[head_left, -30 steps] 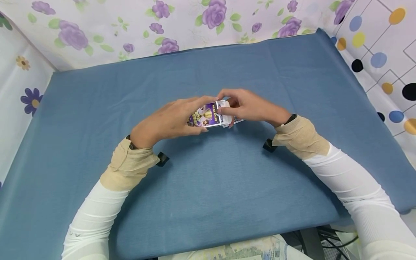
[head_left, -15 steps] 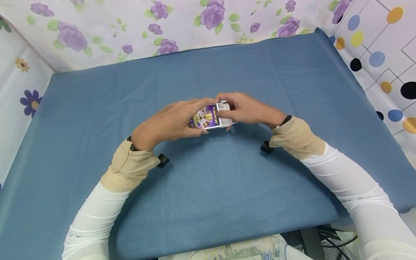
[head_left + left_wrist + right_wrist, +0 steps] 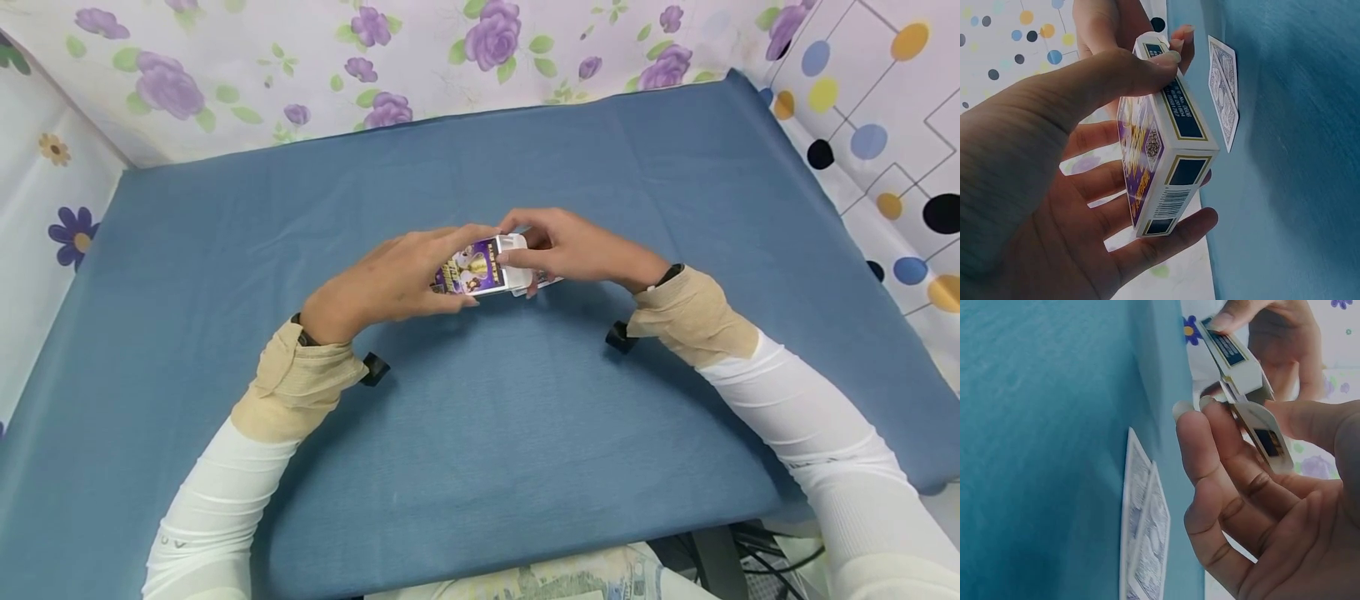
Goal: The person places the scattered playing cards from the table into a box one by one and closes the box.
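Note:
A small playing-card box [image 3: 474, 268], purple and gold on its broad face, is held above the table. My left hand [image 3: 401, 271] grips its left part; in the left wrist view the thumb lies along its dark narrow side, above a barcoded end. At the box's right end my right hand [image 3: 581, 243] pinches the white opened part, thumb on the near face. The right wrist view shows an end flap [image 3: 1270, 440] folded out between thumb and fingers. What is inside the box cannot be seen. Two overlapping playing cards [image 3: 1224, 94] lie on the table below the right hand.
Blue cloth covers the table [image 3: 450, 433]. A flowered curtain [image 3: 300, 50] closes off the back, and a dotted one [image 3: 885, 108] stands on the right. Dark cables [image 3: 780, 562] hang below the front edge.
My right hand dipped slightly left and toward me, then moved back up and right, again showing part of the cards beneath. The left hand and the box stay nearly still.

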A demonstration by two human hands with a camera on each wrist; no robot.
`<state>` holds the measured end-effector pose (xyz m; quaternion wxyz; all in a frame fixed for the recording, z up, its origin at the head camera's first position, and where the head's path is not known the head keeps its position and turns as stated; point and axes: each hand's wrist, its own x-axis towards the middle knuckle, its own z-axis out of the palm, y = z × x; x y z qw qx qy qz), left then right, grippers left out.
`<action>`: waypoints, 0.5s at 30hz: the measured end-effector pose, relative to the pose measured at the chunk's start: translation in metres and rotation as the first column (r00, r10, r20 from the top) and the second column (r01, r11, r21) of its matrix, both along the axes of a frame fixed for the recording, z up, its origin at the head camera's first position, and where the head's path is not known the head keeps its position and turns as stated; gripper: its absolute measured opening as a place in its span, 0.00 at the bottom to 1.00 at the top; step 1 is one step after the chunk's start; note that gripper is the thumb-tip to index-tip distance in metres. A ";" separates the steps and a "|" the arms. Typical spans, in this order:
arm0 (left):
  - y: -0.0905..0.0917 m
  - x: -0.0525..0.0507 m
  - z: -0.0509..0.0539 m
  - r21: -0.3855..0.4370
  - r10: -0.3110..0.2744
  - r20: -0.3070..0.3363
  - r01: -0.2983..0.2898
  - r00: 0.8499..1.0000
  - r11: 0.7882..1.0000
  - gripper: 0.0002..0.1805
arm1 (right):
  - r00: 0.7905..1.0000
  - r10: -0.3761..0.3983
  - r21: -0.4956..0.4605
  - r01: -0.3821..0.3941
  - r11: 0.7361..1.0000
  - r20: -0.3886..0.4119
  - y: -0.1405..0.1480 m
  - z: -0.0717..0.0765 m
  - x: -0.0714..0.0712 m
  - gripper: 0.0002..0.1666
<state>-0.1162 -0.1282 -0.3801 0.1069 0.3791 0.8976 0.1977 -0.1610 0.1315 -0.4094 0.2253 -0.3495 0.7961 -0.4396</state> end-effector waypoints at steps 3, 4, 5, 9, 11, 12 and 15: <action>-0.001 -0.001 0.001 0.009 0.014 0.013 -0.014 1.000 1.000 0.42 | 1.000 -0.012 -0.020 0.012 1.000 0.003 0.004 0.003 -0.002 0.17; -0.001 -0.001 0.001 0.012 0.017 0.016 -0.018 1.000 1.000 0.42 | 1.000 -0.016 -0.024 0.016 1.000 0.001 0.006 0.004 -0.003 0.17; -0.001 -0.001 0.001 0.012 0.022 0.018 -0.022 1.000 1.000 0.42 | 1.000 -0.019 -0.024 0.019 1.000 -0.001 0.007 0.005 -0.004 0.17; -0.002 -0.002 0.002 0.011 0.031 0.021 -0.031 0.999 0.999 0.43 | 0.999 -0.033 -0.042 0.033 0.999 -0.002 0.014 0.010 -0.007 0.16; -0.003 -0.002 0.003 0.009 0.035 0.025 -0.035 0.999 0.999 0.43 | 0.999 -0.049 -0.060 0.049 0.997 0.005 0.017 0.013 -0.009 0.16; -0.004 -0.002 0.003 0.007 0.036 0.026 -0.036 0.999 0.999 0.43 | 0.998 -0.060 -0.073 0.061 0.995 0.007 0.019 0.014 -0.010 0.16; -0.004 -0.002 0.004 0.001 0.041 0.028 -0.041 0.999 0.999 0.43 | 0.993 -0.114 -0.114 0.115 0.987 0.015 0.022 0.016 -0.013 0.15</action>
